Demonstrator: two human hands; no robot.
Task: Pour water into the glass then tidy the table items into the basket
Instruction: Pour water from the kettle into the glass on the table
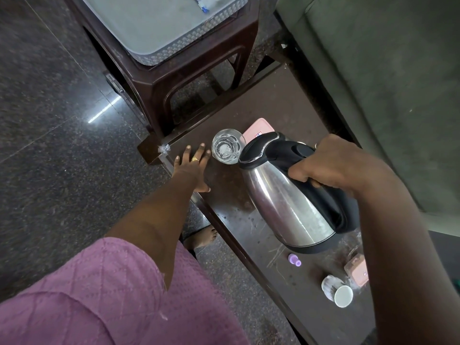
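My right hand grips the tilted kettle, left hand spread flat on the desk; the unheld glass could overflow or tip.

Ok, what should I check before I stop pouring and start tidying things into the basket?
1. Spout aimed: ok. The kettle is tilted, with its spout at the rim of the glass.
2. Kettle grip: ok. The right hand is curled round the black handle.
3. Glass steady: ok. It stands upright, and the left hand lies flat on the table beside it without gripping it.
4. Water level: cannot tell from above.
5. Basket ready: ok. The basket sits open on the stool, with room inside.
6. Table tidied: not ok. The cup on its side, the purple cap and the pink box are still out.
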